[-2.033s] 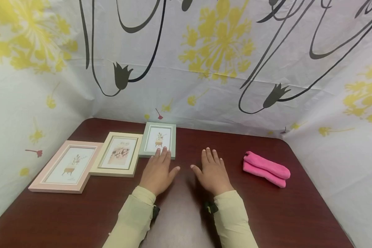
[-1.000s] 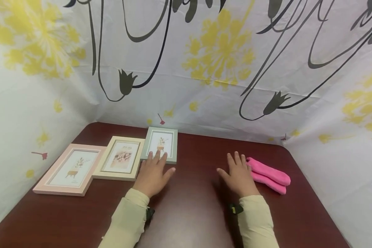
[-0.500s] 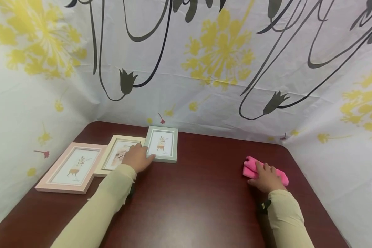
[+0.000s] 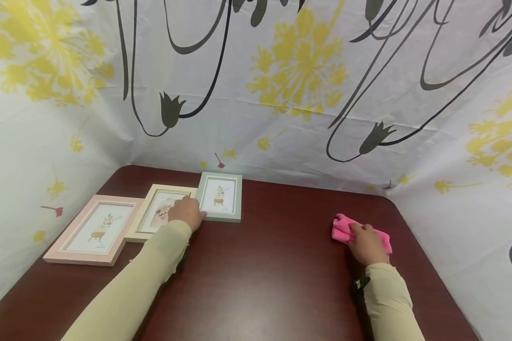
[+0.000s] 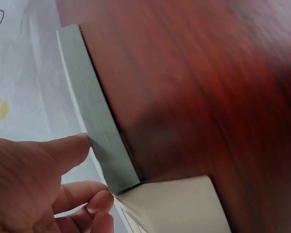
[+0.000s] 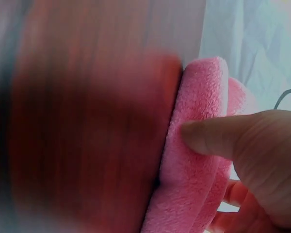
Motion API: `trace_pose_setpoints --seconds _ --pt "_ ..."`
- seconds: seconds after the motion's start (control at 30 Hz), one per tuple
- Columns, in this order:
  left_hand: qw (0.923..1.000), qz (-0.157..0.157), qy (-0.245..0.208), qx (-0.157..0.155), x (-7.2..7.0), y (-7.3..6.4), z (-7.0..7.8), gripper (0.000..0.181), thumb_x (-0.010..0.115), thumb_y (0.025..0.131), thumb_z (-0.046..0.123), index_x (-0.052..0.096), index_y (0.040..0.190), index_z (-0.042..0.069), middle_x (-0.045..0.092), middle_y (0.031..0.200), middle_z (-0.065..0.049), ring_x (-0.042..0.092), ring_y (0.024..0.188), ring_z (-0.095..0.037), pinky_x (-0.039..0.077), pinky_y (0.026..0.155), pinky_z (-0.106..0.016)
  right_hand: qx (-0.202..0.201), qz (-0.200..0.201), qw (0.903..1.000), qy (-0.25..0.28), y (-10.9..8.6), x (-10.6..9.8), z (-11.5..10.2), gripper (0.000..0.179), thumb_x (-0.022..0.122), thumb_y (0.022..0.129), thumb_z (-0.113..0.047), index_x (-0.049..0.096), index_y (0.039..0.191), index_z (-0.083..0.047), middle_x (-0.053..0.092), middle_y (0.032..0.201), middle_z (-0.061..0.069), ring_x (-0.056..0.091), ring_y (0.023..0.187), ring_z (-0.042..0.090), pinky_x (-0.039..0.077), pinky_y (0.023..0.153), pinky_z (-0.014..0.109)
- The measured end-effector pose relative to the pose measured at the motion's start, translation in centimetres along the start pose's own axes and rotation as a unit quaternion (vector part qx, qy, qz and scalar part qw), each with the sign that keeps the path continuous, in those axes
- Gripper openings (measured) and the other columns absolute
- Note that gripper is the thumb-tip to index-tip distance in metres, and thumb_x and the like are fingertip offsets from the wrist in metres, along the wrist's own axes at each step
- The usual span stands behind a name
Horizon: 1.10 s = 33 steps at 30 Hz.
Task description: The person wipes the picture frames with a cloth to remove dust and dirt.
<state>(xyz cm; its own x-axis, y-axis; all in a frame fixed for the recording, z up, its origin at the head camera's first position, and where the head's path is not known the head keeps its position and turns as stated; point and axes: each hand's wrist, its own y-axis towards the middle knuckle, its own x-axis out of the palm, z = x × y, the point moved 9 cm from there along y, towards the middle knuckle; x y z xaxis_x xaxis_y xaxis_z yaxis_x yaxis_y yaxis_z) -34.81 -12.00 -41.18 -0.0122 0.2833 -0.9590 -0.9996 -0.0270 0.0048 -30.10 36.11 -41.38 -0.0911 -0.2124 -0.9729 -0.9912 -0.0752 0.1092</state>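
Note:
My left hand [image 4: 187,213] is at the near left corner of a pale green picture frame [image 4: 219,217], over the right part of a cream picture frame [image 4: 153,215]. In the left wrist view the thumb presses the side of the green frame [image 5: 99,116], and curled fingers meet its corner beside the cream frame [image 5: 179,206]. My right hand [image 4: 368,244] grips a folded pink plush cloth [image 4: 342,228] on the right of the table. The right wrist view has the thumb on the near fold of the cloth [image 6: 191,107], fingers on its far side.
A pink picture frame [image 4: 64,246] lies flat at the left, touching the cream one. The dark red-brown table [image 4: 260,274] reaches a white patterned cloth wall [image 4: 256,113], which encloses the back and both sides.
Both hands were flat near the middle of the table. The left moved to the green frame's corner and the fingers curled; the right moved right and took hold of the pink cloth.

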Motion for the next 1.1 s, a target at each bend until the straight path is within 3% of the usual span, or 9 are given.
trace_pose_setpoints --seconds 0.27,0.5,0.73,0.93,1.03,1.1 --pt "0.9993 -0.005 -0.036 -0.007 -0.2 -1.4 1.0 0.035 0.075 0.088 0.035 0.067 0.078 0.002 0.065 0.077 -0.012 0.064 0.077 -0.035 0.051 0.077 -0.057 0.019 -0.006 0.9998 -0.003 -0.2 -0.2 -0.5 0.044 0.059 0.087 -0.002 0.056 0.13 0.005 0.052 0.117 0.038 0.054 0.1 0.06 0.044 0.087 0.067" --pt "0.9989 0.013 -0.044 0.01 0.2 -2.6 3.3 0.036 0.078 0.085 0.037 0.071 0.087 0.002 0.068 0.083 -0.012 0.064 0.081 -0.034 0.051 0.076 -0.055 0.019 0.012 0.9997 0.006 0.3 -0.8 -2.2 0.043 0.056 0.087 0.001 0.059 0.129 0.004 0.055 0.118 0.038 0.059 0.1 0.055 0.047 0.086 0.062" --pt "0.9976 0.028 -0.032 0.055 1.5 -6.7 5.9 0.038 0.082 0.08 0.04 0.072 0.084 0.003 0.062 0.072 -0.007 0.059 0.066 -0.026 0.051 0.059 -0.044 0.0 0.005 0.9999 0.013 -0.1 0.3 -5.9 0.039 0.059 0.089 0.0 0.062 0.129 0.002 0.061 0.116 0.033 0.061 0.105 0.049 0.048 0.09 0.059" --pt "0.9935 0.046 -0.037 0.097 1.2 -10.4 7.5 0.035 0.086 0.075 0.035 0.071 0.077 0.004 0.055 0.065 -0.005 0.053 0.057 -0.021 0.045 0.048 -0.038 -0.027 0.007 0.9996 0.005 -0.5 0.6 -8.6 0.039 0.067 0.09 -0.004 0.064 0.128 -0.002 0.062 0.114 0.029 0.061 0.103 0.048 0.05 0.089 0.058" --pt "0.9928 0.035 -0.051 0.103 0.9 -11.6 7.5 0.034 0.088 0.072 0.032 0.066 0.069 0.006 0.05 0.061 -0.002 0.047 0.053 -0.017 0.039 0.045 -0.034 -0.04 -0.016 0.9991 -0.005 -0.5 1.0 -9.3 0.044 0.07 0.089 -0.007 0.061 0.132 -0.003 0.059 0.119 0.029 0.055 0.11 0.051 0.049 0.089 0.062" --pt "0.9918 0.015 -0.063 0.111 0.9 -11.8 7.4 0.035 0.088 0.073 0.03 0.062 0.063 0.009 0.047 0.057 0.001 0.043 0.051 -0.015 0.037 0.045 -0.032 -0.038 -0.036 0.9986 -0.01 -0.5 1.3 -9.3 0.049 0.07 0.089 -0.007 0.057 0.136 -0.005 0.055 0.124 0.029 0.049 0.116 0.053 0.047 0.09 0.064"
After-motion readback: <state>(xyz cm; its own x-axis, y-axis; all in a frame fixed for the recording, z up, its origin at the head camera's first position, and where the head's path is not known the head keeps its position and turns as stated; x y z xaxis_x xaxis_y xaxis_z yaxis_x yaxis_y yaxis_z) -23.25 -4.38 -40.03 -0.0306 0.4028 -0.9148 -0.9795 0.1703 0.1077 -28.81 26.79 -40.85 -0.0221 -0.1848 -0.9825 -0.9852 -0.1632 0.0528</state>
